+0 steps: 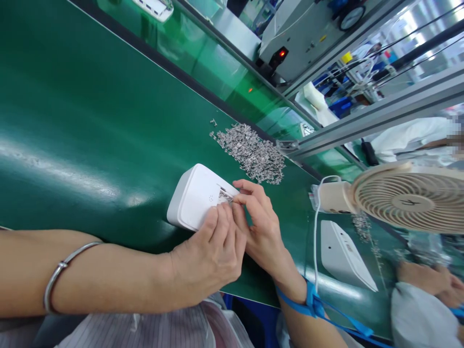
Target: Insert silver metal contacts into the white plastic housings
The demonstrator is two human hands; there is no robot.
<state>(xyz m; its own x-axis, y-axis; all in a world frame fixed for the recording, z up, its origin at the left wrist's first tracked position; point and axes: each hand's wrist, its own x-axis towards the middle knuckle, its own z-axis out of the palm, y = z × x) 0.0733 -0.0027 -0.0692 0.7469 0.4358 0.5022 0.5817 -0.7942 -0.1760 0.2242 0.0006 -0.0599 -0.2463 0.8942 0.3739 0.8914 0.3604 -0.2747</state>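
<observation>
A white plastic housing (194, 198) with rounded corners lies on the green bench, small holes and a rectangular recess in its upper face. Small metal pieces (224, 195) show inside that recess. My left hand (213, 244) rests over the near side of the housing, its fingers bunched together at the recess; whatever is between them is hidden. From the right, my right hand (259, 222) reaches to the same recess with thumb and index finger pinched at its edge. What it pinches is too small to make out.
Behind the housing lies a heap of small metal parts (252, 152). To the right are a beige fan (406, 198), its white cable and another white housing (344, 253). A co-worker's hands (431, 282) are at far right. A metal frame post (377, 113) stands beyond the bench edge.
</observation>
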